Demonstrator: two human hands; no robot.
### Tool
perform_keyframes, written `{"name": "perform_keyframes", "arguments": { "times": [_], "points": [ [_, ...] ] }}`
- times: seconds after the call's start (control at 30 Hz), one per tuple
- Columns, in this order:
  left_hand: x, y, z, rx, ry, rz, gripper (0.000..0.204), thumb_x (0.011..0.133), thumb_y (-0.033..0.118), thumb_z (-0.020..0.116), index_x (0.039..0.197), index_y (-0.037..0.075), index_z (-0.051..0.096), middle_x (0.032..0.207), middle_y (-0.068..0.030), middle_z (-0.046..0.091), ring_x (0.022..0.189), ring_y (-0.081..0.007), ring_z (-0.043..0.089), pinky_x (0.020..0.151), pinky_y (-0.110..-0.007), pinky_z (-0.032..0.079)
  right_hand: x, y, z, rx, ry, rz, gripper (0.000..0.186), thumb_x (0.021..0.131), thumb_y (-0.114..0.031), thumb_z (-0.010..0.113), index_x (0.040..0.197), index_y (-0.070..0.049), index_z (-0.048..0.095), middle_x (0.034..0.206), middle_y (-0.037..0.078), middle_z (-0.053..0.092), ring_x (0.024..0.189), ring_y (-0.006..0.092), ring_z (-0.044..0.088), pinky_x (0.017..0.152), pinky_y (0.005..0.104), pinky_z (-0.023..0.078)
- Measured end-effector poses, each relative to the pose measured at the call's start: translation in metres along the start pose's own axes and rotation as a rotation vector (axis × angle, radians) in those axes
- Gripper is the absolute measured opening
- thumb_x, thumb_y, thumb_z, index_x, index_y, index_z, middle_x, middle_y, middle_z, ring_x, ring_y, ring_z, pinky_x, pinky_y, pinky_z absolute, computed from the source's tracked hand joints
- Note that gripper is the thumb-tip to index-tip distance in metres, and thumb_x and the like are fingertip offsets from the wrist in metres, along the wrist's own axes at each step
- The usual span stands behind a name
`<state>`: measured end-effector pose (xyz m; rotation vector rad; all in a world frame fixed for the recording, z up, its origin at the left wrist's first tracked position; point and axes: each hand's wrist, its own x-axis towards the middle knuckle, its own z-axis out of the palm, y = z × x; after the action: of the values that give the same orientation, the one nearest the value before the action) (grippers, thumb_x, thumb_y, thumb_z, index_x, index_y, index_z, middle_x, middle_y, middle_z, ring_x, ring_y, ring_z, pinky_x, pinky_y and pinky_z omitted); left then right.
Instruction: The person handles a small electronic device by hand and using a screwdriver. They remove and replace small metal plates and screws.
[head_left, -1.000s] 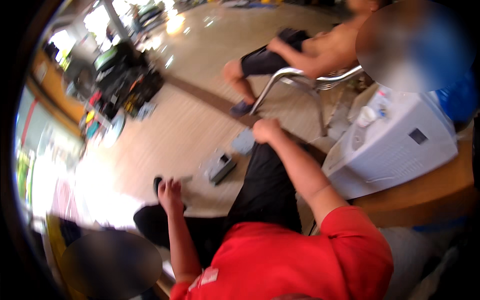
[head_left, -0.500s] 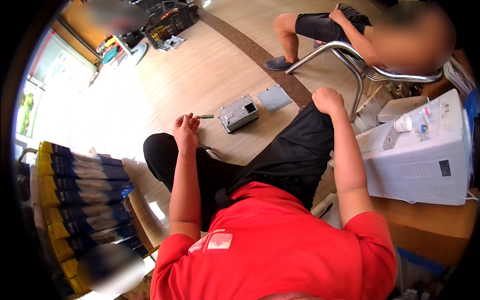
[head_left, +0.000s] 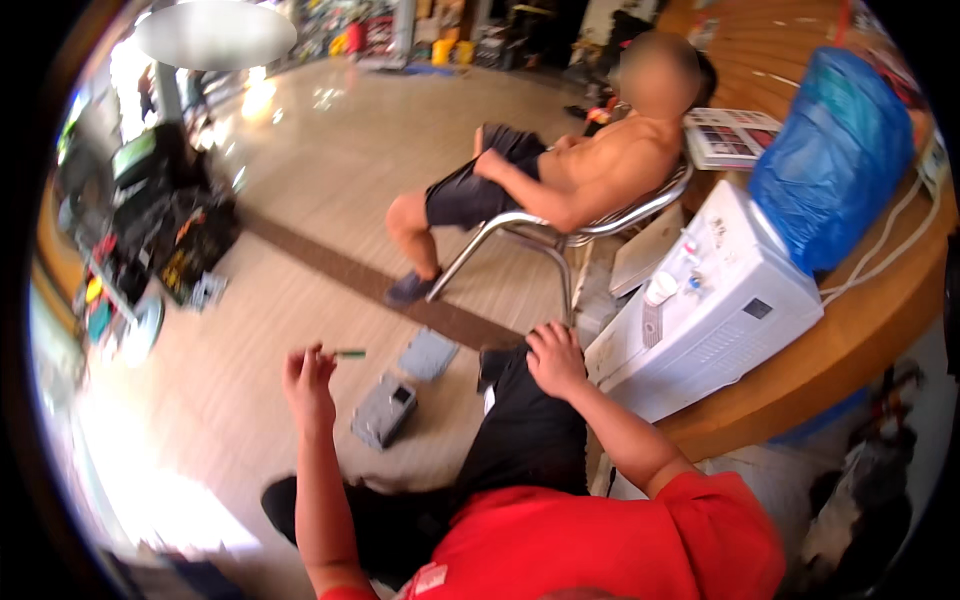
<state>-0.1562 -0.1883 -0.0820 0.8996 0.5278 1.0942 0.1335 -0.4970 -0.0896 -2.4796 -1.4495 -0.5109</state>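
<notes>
My left hand [head_left: 310, 380] is raised over the floor, fingers closed on a thin green tool [head_left: 349, 353] that points rightward. My right hand [head_left: 554, 355] lies on the knee of my black trousers [head_left: 515, 430], its fingers apart and holding nothing. On the floor between my hands sits a grey metal box [head_left: 382, 412] with a dark opening at one end; a flat grey plate [head_left: 427, 355] lies just beyond it.
A person [head_left: 535, 190] reclines on a metal chair [head_left: 465, 255] ahead. At right stand a white water dispenser [head_left: 725, 300] and a blue-bagged bottle [head_left: 830, 150] by a wooden counter [head_left: 850, 350]. Dark bags and crates [head_left: 170, 210] pile at the left; another stand [head_left: 140, 330] is beside them.
The view has tilted up since half a second ago, showing more of the room. My right hand's fingers have loosened and spread on the knee; my left still holds the green tool.
</notes>
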Motion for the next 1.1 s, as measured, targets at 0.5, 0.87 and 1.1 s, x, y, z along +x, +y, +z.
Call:
{"name": "perform_keyframes", "arguments": {
  "times": [0.5, 0.87, 1.1],
  "points": [
    [0.02, -0.045, -0.049, 0.013, 0.181, -0.124, 0.013, 0.097, 0.017, 0.056, 0.102, 0.006, 0.051, 0.106, -0.0103, 0.062, 0.081, -0.0176, 0.063, 0.07, -0.027, 0.051, -0.017, -0.012, -0.013, 0.03, -0.071, 0.121, 0.036, 0.08, -0.026, 0.066, 0.113, -0.014, 0.064, 0.138, 0.008, 0.048, 0.134, 0.0347, 0.035, 0.108, 0.0565, 0.026],
    [0.02, -0.071, -0.019, -0.001, 0.132, -0.277, 0.011, 0.096, 0.015, 0.058, 0.099, 0.006, 0.052, 0.107, -0.0102, 0.062, 0.081, -0.0175, 0.063, 0.071, -0.027, 0.051, -0.006, 0.025, -0.014, 0.05, -0.064, 0.125, 0.036, 0.077, -0.024, 0.069, 0.111, -0.014, 0.064, 0.135, 0.01, 0.05, 0.131, 0.0375, 0.036, 0.109, 0.0519, 0.026],
    [0.031, -0.078, -0.036, 0.01, 0.216, -0.335, 0.008, 0.095, 0.012, 0.058, 0.098, 0.005, 0.055, 0.102, -0.0131, 0.064, 0.082, -0.0203, 0.067, 0.072, -0.03, 0.053, -0.007, 0.002, -0.003, 0.101, -0.078, 0.111, 0.036, 0.072, -0.016, 0.069, 0.107, -0.009, 0.065, 0.134, 0.016, 0.051, 0.128, 0.0416, 0.038, 0.107, 0.055, 0.028]
  ]
}}
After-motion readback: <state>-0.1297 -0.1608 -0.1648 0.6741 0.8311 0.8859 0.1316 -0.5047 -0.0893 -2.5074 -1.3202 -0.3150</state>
